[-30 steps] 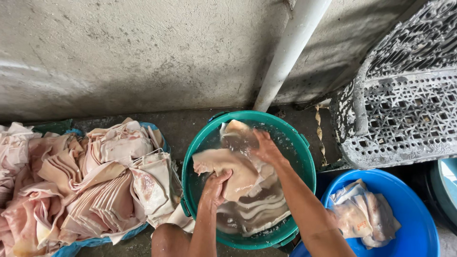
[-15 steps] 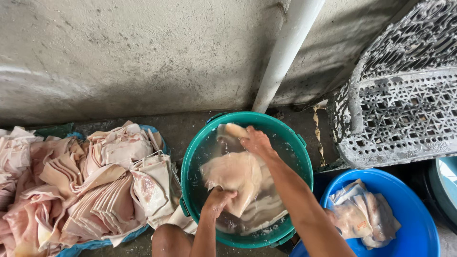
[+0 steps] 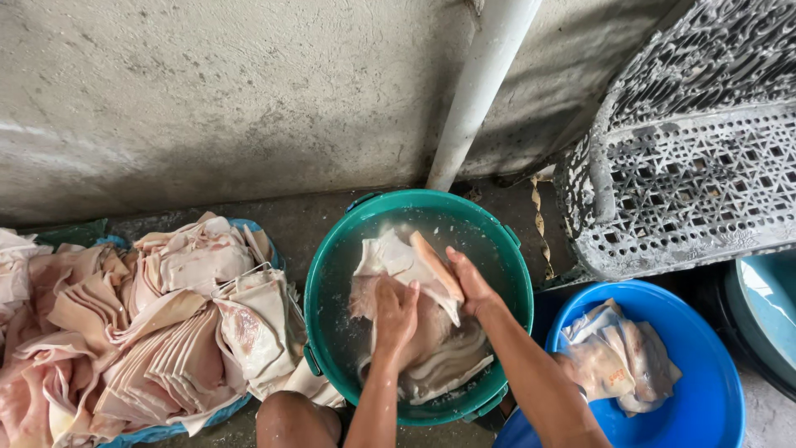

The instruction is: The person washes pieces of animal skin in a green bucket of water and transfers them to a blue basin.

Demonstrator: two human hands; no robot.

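Both hands in the green basin (image 3: 327, 274), left hand (image 3: 396, 319) pressed flat on a wet pale slab (image 3: 414, 274), right hand (image 3: 468, 282) gripping its far edge; slick slab may slip, slopping water onto the floor (image 3: 332, 211).

Single head-worn view, looked steeply down from close above. Faced the grey wall (image 3: 207, 99) and floor; green basin (image 3: 332, 257) sat centre, forearms entered from bottom edge. No second view shared.
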